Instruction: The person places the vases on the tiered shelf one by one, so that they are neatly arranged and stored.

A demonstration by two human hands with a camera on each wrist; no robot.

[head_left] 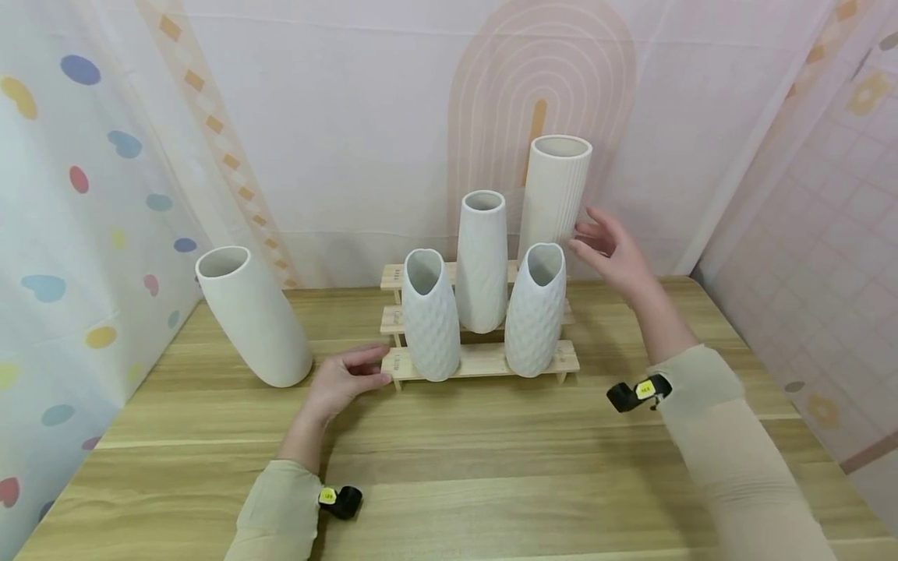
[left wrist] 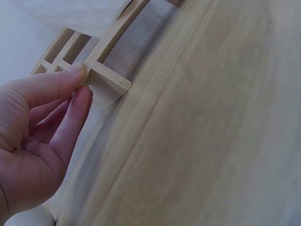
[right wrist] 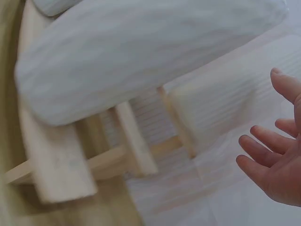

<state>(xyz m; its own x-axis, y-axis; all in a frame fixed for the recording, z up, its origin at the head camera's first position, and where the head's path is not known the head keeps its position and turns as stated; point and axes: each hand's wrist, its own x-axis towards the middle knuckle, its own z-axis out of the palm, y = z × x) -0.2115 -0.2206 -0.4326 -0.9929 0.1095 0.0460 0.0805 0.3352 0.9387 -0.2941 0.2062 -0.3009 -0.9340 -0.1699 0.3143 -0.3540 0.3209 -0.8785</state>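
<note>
A three-step wooden stand (head_left: pixel 482 361) holds several white vases. My left hand (head_left: pixel 344 382) pinches the left end of its lowest step between thumb and fingers, as the left wrist view shows closely. On the top step stands a tall ribbed vase (head_left: pixel 556 195). My right hand (head_left: pixel 617 253) is beside that vase, fingers spread and holding nothing; the right wrist view shows a gap between them. A slimmer vase (head_left: pixel 482 265) occupies the middle step. Two dimpled vases, one left (head_left: pixel 432 335) and one right (head_left: pixel 533 331), sit on the lowest step.
A smooth white vase (head_left: pixel 259 327) stands on the wooden table (head_left: pixel 491 467), left of the stand and close to my left hand. Behind the table hangs a patterned curtain (head_left: pixel 351 140); a dotted cloth (head_left: pixel 84 234) borders the left side.
</note>
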